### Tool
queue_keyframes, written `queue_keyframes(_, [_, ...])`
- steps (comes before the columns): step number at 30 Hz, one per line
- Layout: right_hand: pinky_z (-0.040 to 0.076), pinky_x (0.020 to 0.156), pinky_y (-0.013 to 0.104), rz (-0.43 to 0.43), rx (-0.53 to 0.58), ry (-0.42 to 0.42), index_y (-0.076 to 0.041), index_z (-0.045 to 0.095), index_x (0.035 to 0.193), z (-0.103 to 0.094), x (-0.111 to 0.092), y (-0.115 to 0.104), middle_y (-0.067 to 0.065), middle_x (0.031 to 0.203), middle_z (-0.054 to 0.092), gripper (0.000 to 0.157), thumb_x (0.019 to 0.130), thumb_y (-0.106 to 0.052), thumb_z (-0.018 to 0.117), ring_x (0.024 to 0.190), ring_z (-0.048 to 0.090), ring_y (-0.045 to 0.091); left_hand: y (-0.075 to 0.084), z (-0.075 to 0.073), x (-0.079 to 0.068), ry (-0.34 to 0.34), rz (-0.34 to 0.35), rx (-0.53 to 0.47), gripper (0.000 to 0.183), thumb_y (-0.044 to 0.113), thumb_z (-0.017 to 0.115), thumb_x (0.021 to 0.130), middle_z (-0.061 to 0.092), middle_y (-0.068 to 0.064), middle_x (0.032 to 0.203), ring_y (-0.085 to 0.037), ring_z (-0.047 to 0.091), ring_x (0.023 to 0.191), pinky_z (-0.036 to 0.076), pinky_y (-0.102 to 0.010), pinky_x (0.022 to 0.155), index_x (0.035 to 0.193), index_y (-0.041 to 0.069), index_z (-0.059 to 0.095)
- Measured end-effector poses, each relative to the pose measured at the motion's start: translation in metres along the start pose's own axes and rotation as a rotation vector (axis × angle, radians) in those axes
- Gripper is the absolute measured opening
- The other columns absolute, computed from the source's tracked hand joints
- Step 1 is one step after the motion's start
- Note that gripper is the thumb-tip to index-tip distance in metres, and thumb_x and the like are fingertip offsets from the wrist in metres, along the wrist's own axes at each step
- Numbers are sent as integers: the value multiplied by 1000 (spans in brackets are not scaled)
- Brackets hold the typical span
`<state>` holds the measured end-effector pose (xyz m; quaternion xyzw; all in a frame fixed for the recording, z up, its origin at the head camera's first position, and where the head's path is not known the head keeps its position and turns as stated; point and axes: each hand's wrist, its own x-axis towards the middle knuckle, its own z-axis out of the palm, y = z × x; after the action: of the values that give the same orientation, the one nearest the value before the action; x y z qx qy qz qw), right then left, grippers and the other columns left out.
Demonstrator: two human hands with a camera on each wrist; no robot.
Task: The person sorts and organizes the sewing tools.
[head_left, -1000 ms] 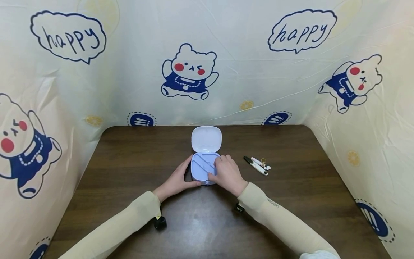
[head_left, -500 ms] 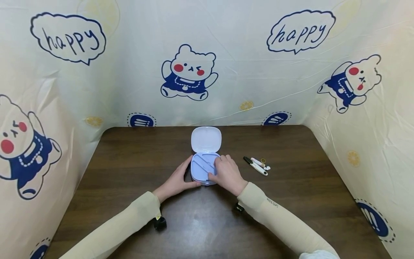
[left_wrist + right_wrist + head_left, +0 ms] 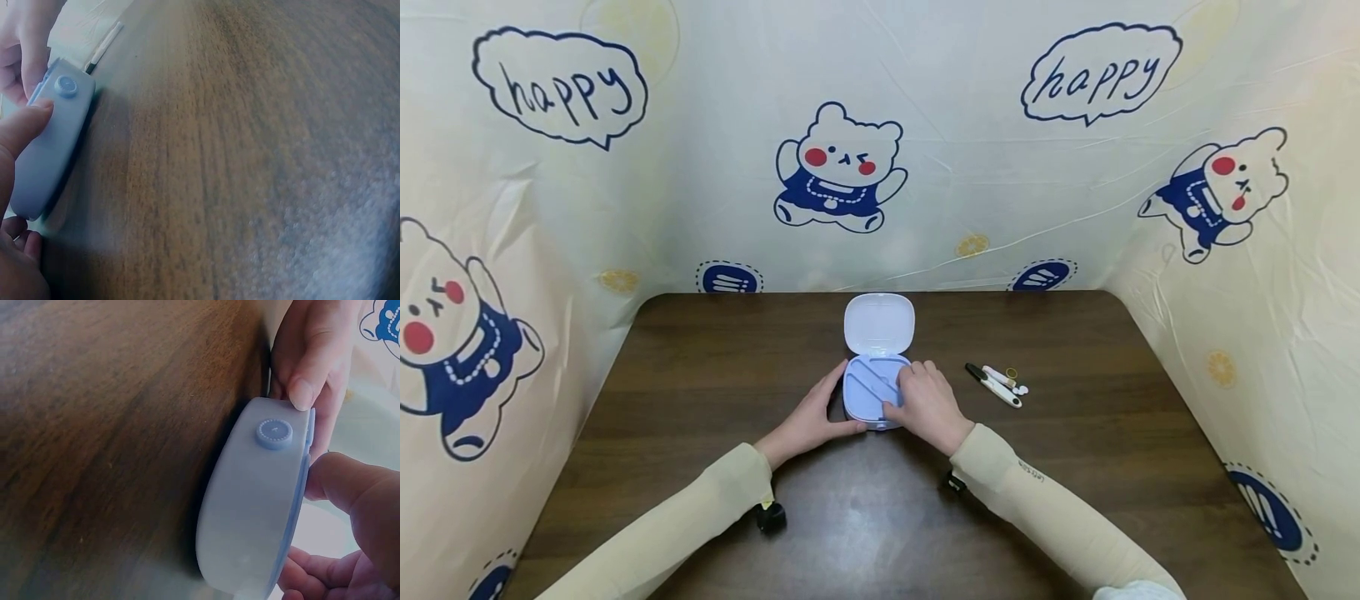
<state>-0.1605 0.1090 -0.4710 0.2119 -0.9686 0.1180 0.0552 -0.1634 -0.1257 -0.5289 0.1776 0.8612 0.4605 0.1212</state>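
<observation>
Blue case [image 3: 250, 497] sat flat on the brown table [image 3: 715, 358], mid-view toward the far edge, its lid [image 3: 880, 323] open at 12 o'clock. Left hand [image 3: 805, 427] grasped the case: fingers at the 9 o'clock side, thumb on the front wall near 6, just beside the round button [image 3: 275, 431]. Right hand [image 3: 931, 408] reached over from 4 o'clock, fingers curled, seemingly grasping the inner panel [image 3: 865, 402] with thumb and fingertips; exact fingertip contact was hidden.

Step in hand looked like working the panel right-handed while bracing with the left. Doing it well called for firm, low left pressure, enough to stop a slide without bowing the wall. Right thumb was best off the diagonal bar [image 3: 870, 379], sharing force evenly with the fingers; a one-sided tug could have tipped the case or popped a snug part loose. Open lid probably wanted no side load. Black-and-white tool [image 3: 993, 385] and pale stick [image 3: 997, 375] lay apart at 3 o'clock, worth avoiding with the right wrist.
</observation>
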Motion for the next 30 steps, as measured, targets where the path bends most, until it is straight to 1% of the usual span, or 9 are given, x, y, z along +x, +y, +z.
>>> queue_keyframes(6, [42,66,35,1,2,4,-3,62,85,2,-2,-1,5,77,52,40,84,-34,86,75,47,23,0,0,-1,-6,-9,-4,114,45,86,86,20,-13,172,-34,20,158,23,-58,124,168,13,13])
queue_keyframes(10, [42,66,34,-2,-5,-1,-3,63,87,2,-2,0,5,77,52,40,85,-35,86,74,47,22,0,0,-1,-9,-35,-21,110,50,81,90,18,-11,173,-33,19,158,22,-58,124,169,16,13])
queue_keyframes(15, [41,66,33,-7,-9,-17,-4,63,90,3,-2,2,4,78,52,40,86,-37,85,75,46,21,0,0,-1,-4,-33,-23,105,52,76,93,17,-10,173,-33,18,158,21,-59,124,169,17,12])
queue_keyframes(20, [40,68,32,-4,25,-43,-5,66,93,0,-3,4,3,80,54,39,87,-38,85,76,46,20,0,-1,-1,-4,-16,-22,104,51,76,93,17,-9,173,-33,18,158,20,-59,124,169,17,13])
queue_keyframes(25, [40,69,31,-10,56,-49,-5,69,97,-2,-4,7,4,84,58,39,89,-39,84,78,46,19,1,-1,0,-7,-15,-24,104,51,76,94,17,-9,173,-33,17,159,20,-59,124,169,17,13])
queue_keyframes(30, [42,71,33,-28,92,-48,-5,72,102,-3,-6,11,4,87,63,37,90,-38,83,79,48,19,0,0,-1,-6,-15,-15,103,51,76,94,17,-9,173,-34,17,158,20,-61,124,169,18,13])
